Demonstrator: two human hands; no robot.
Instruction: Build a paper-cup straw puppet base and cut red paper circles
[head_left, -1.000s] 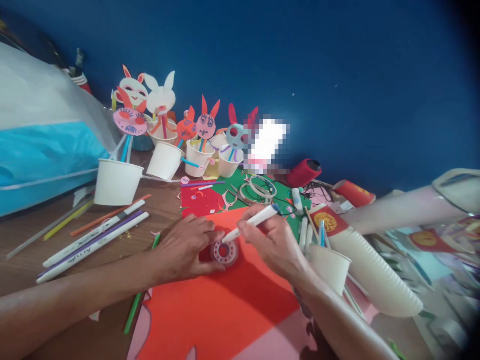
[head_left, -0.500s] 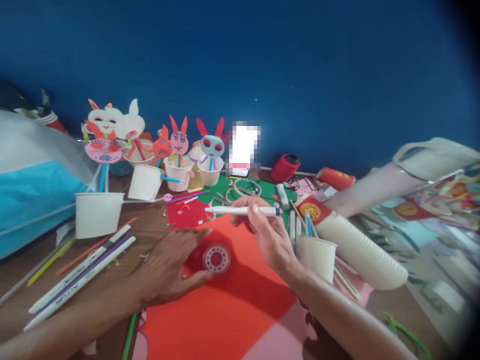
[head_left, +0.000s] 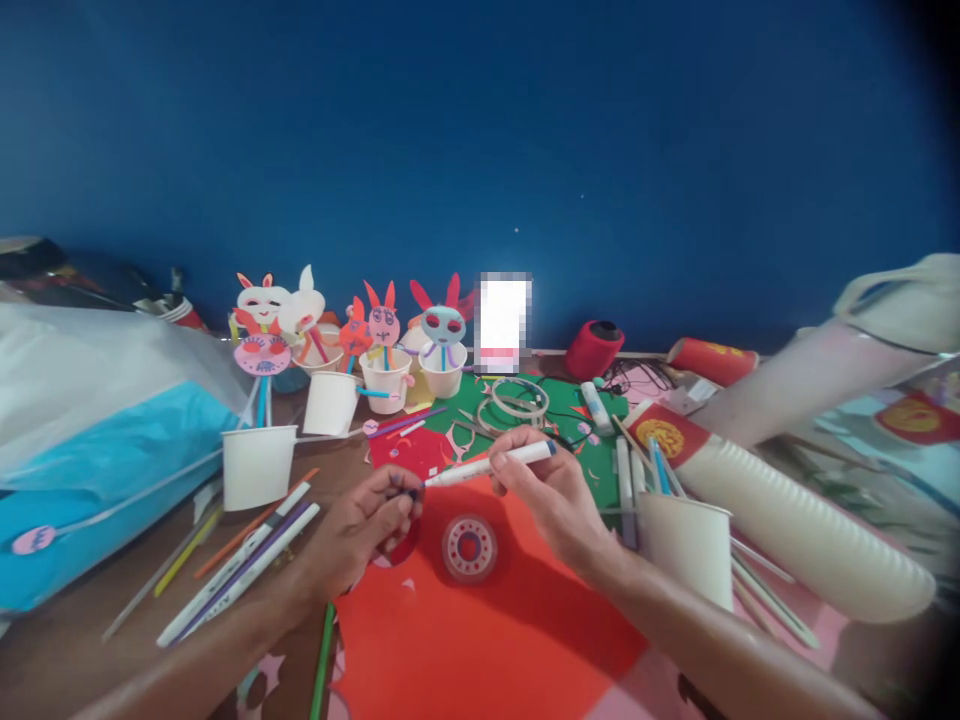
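Observation:
My right hand (head_left: pixel 551 490) is closed around a white marker (head_left: pixel 480 468) with a dark blue end. The marker lies nearly level, its tip pointing left. At that tip, my left hand (head_left: pixel 375 525) pinches a small dark marker cap (head_left: pixel 409 494), partly hidden by the fingers; I cannot tell whether it touches the tip. Below both hands, a clear tape roll (head_left: pixel 469 548) lies flat on an orange-red paper sheet (head_left: pixel 487 640).
White cups with paper animal faces, such as a blue one (head_left: pixel 444 325), stand at the back left. On the right are stacked cups (head_left: pixel 795 510) and a cup of sticks (head_left: pixel 686 545). Several markers (head_left: pixel 240 570) lie left. A lit screen (head_left: pixel 504 315) stands behind.
My left hand has left the tape roll's side and now pinches the dark cap by the marker tip. The marker has tilted, tip downward. The camera view has shifted.

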